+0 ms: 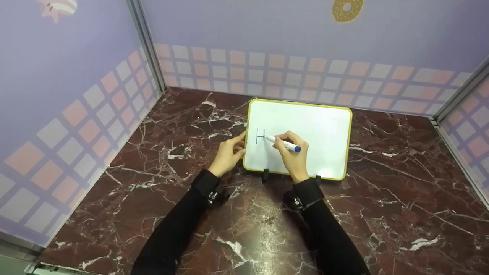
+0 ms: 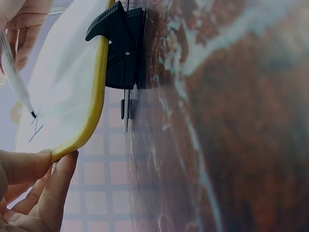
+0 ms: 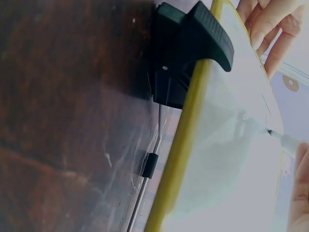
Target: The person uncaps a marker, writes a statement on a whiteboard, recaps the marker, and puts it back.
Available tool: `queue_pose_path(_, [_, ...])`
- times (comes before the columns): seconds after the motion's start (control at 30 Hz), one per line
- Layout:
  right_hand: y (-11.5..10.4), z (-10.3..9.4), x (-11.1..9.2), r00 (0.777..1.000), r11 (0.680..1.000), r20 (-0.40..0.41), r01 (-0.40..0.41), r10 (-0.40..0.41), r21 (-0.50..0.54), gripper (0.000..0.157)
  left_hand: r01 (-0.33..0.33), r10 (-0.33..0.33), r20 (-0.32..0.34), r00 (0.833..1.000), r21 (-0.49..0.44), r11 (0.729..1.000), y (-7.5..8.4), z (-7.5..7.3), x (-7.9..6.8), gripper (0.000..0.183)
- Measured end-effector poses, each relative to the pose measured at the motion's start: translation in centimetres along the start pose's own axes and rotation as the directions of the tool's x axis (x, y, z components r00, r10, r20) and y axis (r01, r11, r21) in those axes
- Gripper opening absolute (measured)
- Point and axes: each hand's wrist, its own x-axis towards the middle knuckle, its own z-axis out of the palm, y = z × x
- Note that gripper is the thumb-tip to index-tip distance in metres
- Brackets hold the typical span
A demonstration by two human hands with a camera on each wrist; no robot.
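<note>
A whiteboard (image 1: pixel 324 133) with a yellow rim leans on a black stand (image 2: pixel 123 58), whose hooks catch its lower edge. My left hand (image 1: pixel 226 156) pinches the board's left edge near the lower corner, thumb on the front and fingers behind, as the left wrist view shows. Between the thumb and fingers of my right hand (image 1: pixel 296 156) is a white marker (image 1: pixel 289 145) with a blue end. Its dark tip meets the board at the right side of a blue letter H (image 1: pixel 260 136). In the right wrist view only part of the right hand (image 3: pixel 300 193) appears.
Beneath everything lies a dark red marbled tabletop (image 1: pixel 153 214) with white veins. A lilac back wall (image 1: pixel 244 30) with pink and white squares rises behind the board. Side walls stand at left and right, with metal posts (image 1: pixel 147 46) at the corners.
</note>
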Motion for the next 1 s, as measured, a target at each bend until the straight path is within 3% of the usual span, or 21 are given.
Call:
queue_pose_path(0.23, [-0.01,-0.32,-0.07,0.999,0.998,0.025,-0.042,0.043,-0.037,0.017,-0.006,0.006,-0.01,1.0,0.007,1.0,0.04,-0.02,0.0,0.058])
queue_pose_path(0.6, [-0.06,-0.6,-0.17,1.0,0.999,-0.021,-0.013,0.013,-0.033,0.015,-0.004,0.004,-0.009,1.0,-0.013,1.0,0.11,0.04,0.02,0.058])
queue_pose_path(0.83, [-0.07,-0.72,-0.01,0.995,0.998,-0.092,0.018,-0.023,-0.055,0.015,-0.001,0.001,-0.015,1.0,-0.011,1.0,0.08,0.02,-0.01,0.059])
queue_pose_path(1.0, [0.12,-0.66,-0.11,0.998,0.999,-0.069,0.01,-0.013,-0.048,0.012,-0.006,0.006,-0.01,1.0,-0.021,1.0,0.2,-0.03,-0.07,0.059])
